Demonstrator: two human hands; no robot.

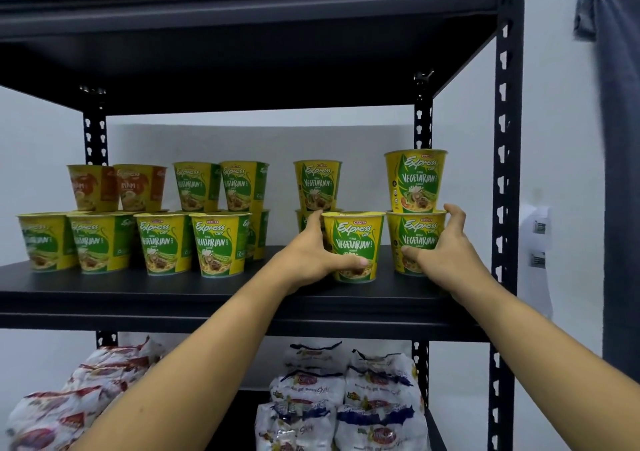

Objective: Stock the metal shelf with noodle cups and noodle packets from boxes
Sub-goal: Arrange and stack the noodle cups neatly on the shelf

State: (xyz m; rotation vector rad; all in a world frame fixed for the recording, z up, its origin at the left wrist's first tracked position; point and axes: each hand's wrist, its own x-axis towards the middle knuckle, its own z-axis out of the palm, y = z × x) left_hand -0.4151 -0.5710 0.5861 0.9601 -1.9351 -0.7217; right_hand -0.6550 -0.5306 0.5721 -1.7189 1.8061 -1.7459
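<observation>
Noodle cups (221, 243) stand in two tiers along the middle board of the metal shelf (207, 295), and both hands work at the right end of the row. The left hand (308, 253) grips the front cup (353, 239), which stands on the board just beside a two-high stack. The right hand (446, 256) grips that stack's lower cup (419, 229), with the top cup (415, 180) resting on its lid.

The likeliest trouble is the top cup. It sits only on the lid beneath it, so a sideways nudge or a tilt of the lower cup could tip it off, either toward the front edge or against the corner post (504, 173). Squeezing the thin walls too hard could dent a cup or lift a lid. A careless push from the left hand might also knock the front cup into the stack. A cup that falls off the front would probably land among the noodle packets (377, 391) on the board below.

Both arms reach forward and up, forearms bare. The left thumb crosses the front cup's lower face while the fingers curl round its far left side. The right thumb presses the lower cup's front, and the fingers wrap its right side up to the rim.
</observation>
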